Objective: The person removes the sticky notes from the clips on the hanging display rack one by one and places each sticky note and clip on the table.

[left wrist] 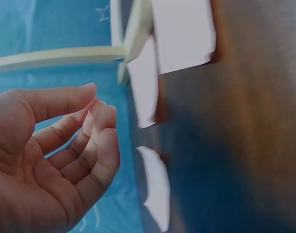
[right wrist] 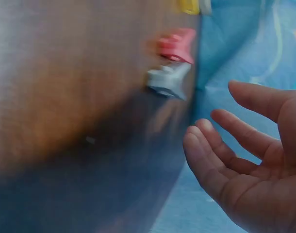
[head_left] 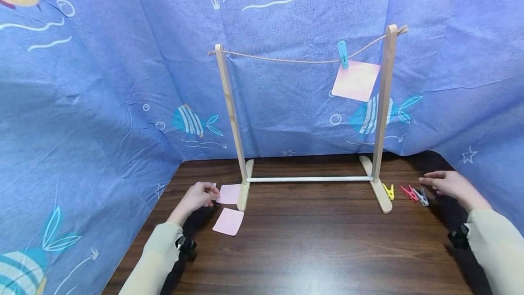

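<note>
My left hand [head_left: 199, 195] hovers above the pink paper squares at the left, fingers loosely bent and holding nothing. One paper square [head_left: 230, 194] lies beside the left foot of the wooden stand, another paper square [head_left: 228, 221] nearer me. A third paper [left wrist: 157, 189] is mostly hidden behind that hand in the head view. On the right, my right hand [head_left: 450, 186] hangs just beyond the grey clothespin [head_left: 422, 197], thumb and fingers apart with nothing between them. A red clothespin [head_left: 409, 193] touches or nearly touches the grey one. The yellow clothespin [head_left: 389, 192] lies by the stand's right foot.
A wooden stand [head_left: 382, 104] rises at the back of the dark table [head_left: 311, 240], with a string [head_left: 282, 60] tied between its posts. A blue clothespin [head_left: 343, 53] holds a pink sheet [head_left: 357, 81] on the string near the right post. Blue patterned cloth [head_left: 286, 113] surrounds the table.
</note>
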`<state>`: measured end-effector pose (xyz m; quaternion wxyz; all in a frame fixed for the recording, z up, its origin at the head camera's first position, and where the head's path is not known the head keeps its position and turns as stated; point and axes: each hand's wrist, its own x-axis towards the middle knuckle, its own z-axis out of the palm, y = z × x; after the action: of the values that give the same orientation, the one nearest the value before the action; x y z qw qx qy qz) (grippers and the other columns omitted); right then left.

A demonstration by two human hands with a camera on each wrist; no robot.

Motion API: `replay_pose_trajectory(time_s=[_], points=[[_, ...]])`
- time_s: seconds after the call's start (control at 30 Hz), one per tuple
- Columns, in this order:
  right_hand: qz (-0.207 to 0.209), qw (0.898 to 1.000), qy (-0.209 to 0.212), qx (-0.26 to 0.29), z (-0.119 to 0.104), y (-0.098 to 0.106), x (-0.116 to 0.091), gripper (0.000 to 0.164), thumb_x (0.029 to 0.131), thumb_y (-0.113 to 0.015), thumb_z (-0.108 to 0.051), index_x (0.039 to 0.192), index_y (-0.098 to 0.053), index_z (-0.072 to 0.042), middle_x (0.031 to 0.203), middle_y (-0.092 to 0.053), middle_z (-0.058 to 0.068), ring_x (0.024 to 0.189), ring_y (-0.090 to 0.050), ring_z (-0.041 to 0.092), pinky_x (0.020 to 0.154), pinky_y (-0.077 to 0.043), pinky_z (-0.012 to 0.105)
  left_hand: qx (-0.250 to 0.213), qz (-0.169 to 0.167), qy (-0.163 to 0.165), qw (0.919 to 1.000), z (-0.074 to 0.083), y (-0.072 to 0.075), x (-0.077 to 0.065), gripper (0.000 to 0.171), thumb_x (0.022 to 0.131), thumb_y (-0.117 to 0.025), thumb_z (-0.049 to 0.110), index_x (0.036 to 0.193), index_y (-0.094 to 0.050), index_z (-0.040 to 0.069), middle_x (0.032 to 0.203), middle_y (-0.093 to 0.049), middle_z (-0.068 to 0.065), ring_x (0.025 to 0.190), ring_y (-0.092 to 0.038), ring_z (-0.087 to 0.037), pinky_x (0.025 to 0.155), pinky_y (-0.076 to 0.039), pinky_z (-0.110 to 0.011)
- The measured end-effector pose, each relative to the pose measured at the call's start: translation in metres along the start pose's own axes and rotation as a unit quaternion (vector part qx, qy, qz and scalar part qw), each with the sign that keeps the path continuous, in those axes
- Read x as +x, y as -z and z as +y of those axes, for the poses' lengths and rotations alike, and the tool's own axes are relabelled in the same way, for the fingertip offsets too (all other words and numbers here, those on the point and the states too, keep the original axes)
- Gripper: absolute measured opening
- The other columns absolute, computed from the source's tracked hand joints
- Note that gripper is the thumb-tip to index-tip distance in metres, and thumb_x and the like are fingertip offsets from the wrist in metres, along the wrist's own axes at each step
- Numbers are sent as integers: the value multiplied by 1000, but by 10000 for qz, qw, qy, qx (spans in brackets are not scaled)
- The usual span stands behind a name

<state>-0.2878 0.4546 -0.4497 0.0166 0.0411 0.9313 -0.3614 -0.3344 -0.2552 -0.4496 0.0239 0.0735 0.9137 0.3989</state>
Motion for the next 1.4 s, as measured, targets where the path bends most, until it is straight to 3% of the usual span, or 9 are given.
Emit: replay_pose_trajectory(time_s=[0.13, 0.33, 0.47, 0.67, 0.77, 0.87, 1.0, 1.2, 1.4], points=[[336, 9989, 291, 143, -7, 15, -8, 62, 105, -52, -31, 134, -43, 23, 120, -58, 41, 80, -60, 3, 65, -54, 22, -284, 99, -76, 9995, 5, 11, 3, 10, 90, -71, 5, 95, -69, -5, 80, -68, -19, 61, -65, -20, 60, -58, -32], [1011, 9924, 526, 473, -20, 28, -15, 24, 102, -58, -33, 117, -66, -16, 105, -69, 16, 72, -57, -9, 62, -48, 14, -395, 70, -175, 9990, 19, 12, 6, 12, 93, -70, 8, 98, -69, -4, 79, -69, -17, 67, -68, -29, 66, -60, -43], [1393, 9881, 553, 346, -41, 31, -19, 55, 103, -56, -38, 134, -56, 7, 108, -69, 13, 70, -54, -12, 60, -47, 15, -235, 75, -438, 9987, 35, 10, 11, 11, 93, -70, 10, 97, -71, 0, 82, -71, -12, 72, -70, -34, 71, -60, -48], [1825, 9819, 473, 181, -88, 39, -28, 67, 103, -51, -48, 142, -50, 7, 137, -49, 37, 71, -43, -22, 65, -45, 17, -231, -46, -763, 9968, 72, 7, 18, 13, 94, -71, 14, 101, -72, 3, 91, -72, -19, 74, -71, -30, 68, -59, -37], [2093, 9761, 551, 187, -111, 45, -32, 67, 101, -52, -51, 142, -53, 2, 127, -62, 16, 71, -44, -23, 69, -44, 19, -325, -126, -988, 9945, 92, 4, 22, 13, 95, -71, 13, 102, -72, 1, 92, -72, -20, 77, -70, -35, 73, -60, -46], [2324, 9692, 758, 296, -133, 49, -36, 66, 100, -54, -52, 143, -55, -3, 105, -61, -23, 72, -47, -23, 68, -43, 16, -269, -170, -1291, 9911, 110, 1, 28, 13, 95, -70, 13, 101, -72, 2, 87, -72, -12, 76, -70, -32, 74, -59, -45], [2537, 9544, 1311, 869, -158, 55, -42, 52, 100, -61, -42, 138, -61, -8, 87, -52, -45, 75, -55, -19, 65, -41, 4, -180, -198, -1682, 9854, 135, -3, 36, 13, 95, -71, 16, 101, -73, 5, 82, -71, -6, 71, -66, -22, 66, -56, -32], [2911, 9218, 1892, 1724, -205, 66, -50, 33, 97, -69, -30, 128, -71, -20, 92, -65, -31, 83, -59, -10, 68, -42, 5, -436, -246, -1979, 9790, 174, -10, 43, 14, 95, -72, 18, 102, -73, 6, 83, -71, -7, 71, -66, -19, 69, -57, -35], [3136, 8835, 2446, 2475, -252, 71, -54, 30, 96, -70, -17, 124, -72, -8, 94, -70, -19, 87, -64, -2, 77, -45, 8, -685, -274, -2290, 9706, 214, -16, 46, 19, 96, -71, 19, 107, -72, 4, 87, -71, -5, 78, -69, -27, 71, -57, -34]])
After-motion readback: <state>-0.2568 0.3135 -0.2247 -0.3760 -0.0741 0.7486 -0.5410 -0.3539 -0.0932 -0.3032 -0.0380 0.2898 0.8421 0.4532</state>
